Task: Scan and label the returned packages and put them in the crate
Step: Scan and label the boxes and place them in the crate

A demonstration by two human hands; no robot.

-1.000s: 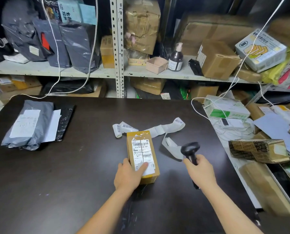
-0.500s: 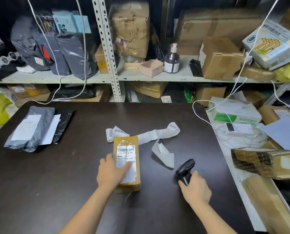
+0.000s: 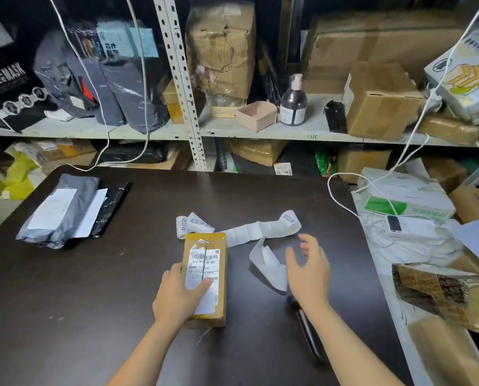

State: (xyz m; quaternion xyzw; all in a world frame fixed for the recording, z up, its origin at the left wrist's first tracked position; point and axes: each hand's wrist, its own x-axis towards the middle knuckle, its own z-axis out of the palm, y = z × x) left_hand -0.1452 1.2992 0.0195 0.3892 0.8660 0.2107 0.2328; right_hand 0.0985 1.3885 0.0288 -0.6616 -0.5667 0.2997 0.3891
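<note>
Head view:
- The brown package (image 3: 208,277) lay flat on the dark desk (image 3: 107,316), in the lower middle of the frame. Its long axis ran from the bottom of the frame toward the top, with the printed shipping label facing up.
- The left hand (image 3: 181,295) gripped the package's near end, fingers down its left side and thumb across the label.
- The right hand (image 3: 309,270) hovered right of the package, fingers spread and holding nothing.
- The white label strip (image 3: 260,232) curled across the desk just above the package. Its loose end hung down just left of the right hand's thumb, so the right hand was the nearer one and would probably reach up and left for it.
- A dark slim object (image 3: 308,334), possibly the scanner, lay under the right forearm; it was too dim to tell.
- A grey mailer bag (image 3: 57,215) waited at the middle left, well apart from both hands.
- No crate was in view.
</note>
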